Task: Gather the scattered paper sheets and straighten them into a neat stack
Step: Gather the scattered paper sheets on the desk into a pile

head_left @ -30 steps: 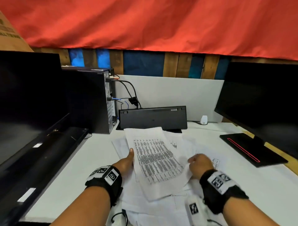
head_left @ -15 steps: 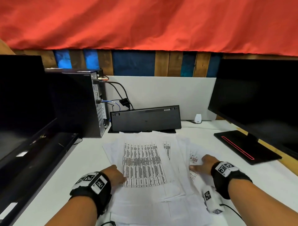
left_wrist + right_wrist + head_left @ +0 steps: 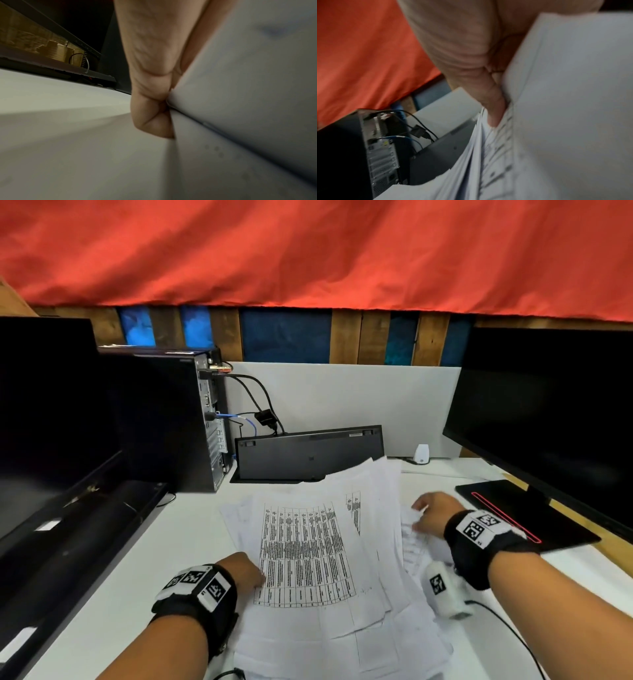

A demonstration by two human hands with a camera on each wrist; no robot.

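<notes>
Several white paper sheets lie fanned out in a loose pile on the white desk; the top one carries a printed table. My left hand is at the pile's left edge, fingers tucked under the sheets. The left wrist view shows my left hand curled against a raised paper edge. My right hand grips the pile's right side and lifts those sheets. The right wrist view shows its thumb pressed on the bunched sheets, with the fingers hidden behind them.
A black keyboard stands on edge behind the pile, beside a PC tower with cables. Dark monitors stand at left and right, the right one's base near my right wrist. A small white device sits at the back.
The printed sheet, held up a second ago, now lies flat on the pile. My left hand slid nearer along the left edge. My right hand moved out to the right and raised that side.
</notes>
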